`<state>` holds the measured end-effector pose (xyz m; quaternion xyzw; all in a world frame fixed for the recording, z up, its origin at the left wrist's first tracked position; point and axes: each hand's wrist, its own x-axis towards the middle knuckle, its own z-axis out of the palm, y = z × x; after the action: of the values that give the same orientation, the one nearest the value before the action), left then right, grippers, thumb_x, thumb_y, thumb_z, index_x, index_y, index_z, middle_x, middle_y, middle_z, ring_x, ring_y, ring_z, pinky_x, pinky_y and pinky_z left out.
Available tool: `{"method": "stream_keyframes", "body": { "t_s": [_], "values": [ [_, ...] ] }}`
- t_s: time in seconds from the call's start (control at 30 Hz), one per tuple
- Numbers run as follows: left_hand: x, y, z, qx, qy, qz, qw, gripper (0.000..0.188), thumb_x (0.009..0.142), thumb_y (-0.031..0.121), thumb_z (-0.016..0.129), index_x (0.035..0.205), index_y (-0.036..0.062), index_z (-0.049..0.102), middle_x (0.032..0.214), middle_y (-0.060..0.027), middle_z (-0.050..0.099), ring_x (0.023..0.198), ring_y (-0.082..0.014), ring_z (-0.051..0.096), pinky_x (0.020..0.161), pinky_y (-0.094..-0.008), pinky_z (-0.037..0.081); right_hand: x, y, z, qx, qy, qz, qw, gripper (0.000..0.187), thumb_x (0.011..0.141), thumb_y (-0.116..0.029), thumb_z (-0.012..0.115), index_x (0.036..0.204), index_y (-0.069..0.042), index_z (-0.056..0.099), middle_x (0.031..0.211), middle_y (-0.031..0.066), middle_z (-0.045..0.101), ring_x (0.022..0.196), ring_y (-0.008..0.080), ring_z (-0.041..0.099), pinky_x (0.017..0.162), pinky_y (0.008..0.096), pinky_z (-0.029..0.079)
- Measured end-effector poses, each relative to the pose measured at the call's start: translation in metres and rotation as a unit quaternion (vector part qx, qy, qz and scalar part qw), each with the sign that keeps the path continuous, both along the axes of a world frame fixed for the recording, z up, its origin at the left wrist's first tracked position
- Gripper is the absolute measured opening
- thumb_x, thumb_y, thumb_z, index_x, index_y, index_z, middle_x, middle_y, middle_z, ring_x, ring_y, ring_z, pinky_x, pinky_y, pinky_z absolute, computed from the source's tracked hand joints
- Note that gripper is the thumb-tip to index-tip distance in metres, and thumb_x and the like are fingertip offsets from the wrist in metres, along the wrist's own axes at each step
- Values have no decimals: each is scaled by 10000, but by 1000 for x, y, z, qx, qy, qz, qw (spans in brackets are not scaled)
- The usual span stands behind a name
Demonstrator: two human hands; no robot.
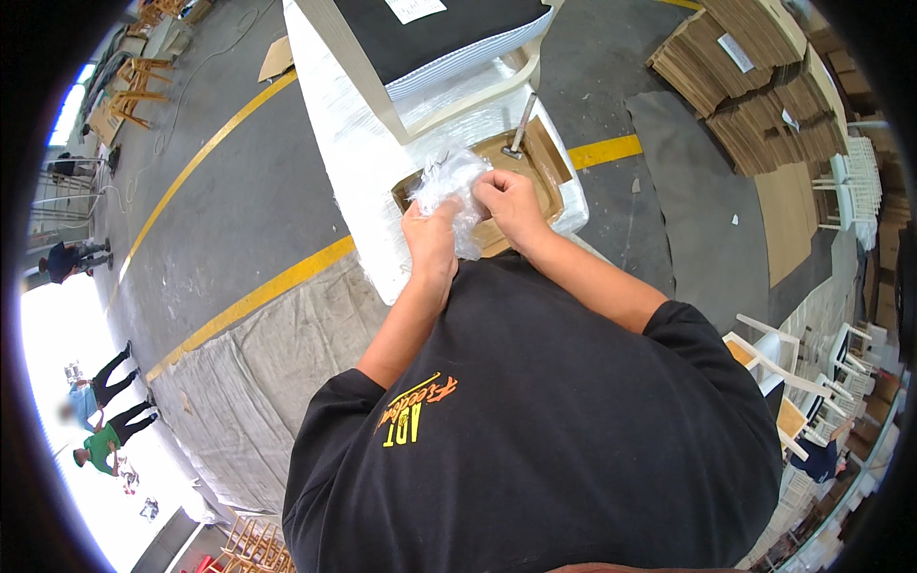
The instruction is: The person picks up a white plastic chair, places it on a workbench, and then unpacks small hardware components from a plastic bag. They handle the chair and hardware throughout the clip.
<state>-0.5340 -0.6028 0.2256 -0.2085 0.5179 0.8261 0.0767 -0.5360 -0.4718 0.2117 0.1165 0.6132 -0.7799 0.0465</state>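
Observation:
A crumpled clear plastic bag (447, 180) is bunched up between my two hands. My left hand (432, 237) grips its near left side, fingers closed. My right hand (511, 203) pinches its right edge with thumb and fingertips. Whatever the bag may contain is too small to make out. Beneath it lies a shallow brown cardboard tray (546, 158), partly covered by the bag and my hands. A hammer (522, 127) rests in the tray with its handle pointing away. Just beyond stands a pale wooden chair frame (487, 93) with a black panel (430, 38).
Tray and chair sit on a white, plastic-wrapped work surface (339, 143). Stacks of flat cardboard (731, 72) stand at the far right, with white chair frames (778, 372) nearer. Grey cloth (277, 372) covers floor at left. People (105, 435) are at the far left.

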Motion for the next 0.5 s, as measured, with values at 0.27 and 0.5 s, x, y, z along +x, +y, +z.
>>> {"method": "stream_keyframes", "body": {
  "t_s": [0.27,0.5],
  "values": [
    [0,-2,-3,-20,12,-2,1000,286,842,-48,656,1128,-44,640,1017,-96,703,865,-176,676,775,-306,532,-4,1,-1,-87,-103,2,991,118,893,-90,640,836,11,663,743,59,648,615,125,604,584,298,564],
    [-1,-10,-5,1,2,-1,1000,305,840,-40,658,1144,-37,633,1006,-104,695,870,-199,673,781,-329,532,-6,24,0,-10,-55,142,988,158,927,-141,681,952,14,681,776,49,650,660,122,626,622,305,577]
  ]
}}
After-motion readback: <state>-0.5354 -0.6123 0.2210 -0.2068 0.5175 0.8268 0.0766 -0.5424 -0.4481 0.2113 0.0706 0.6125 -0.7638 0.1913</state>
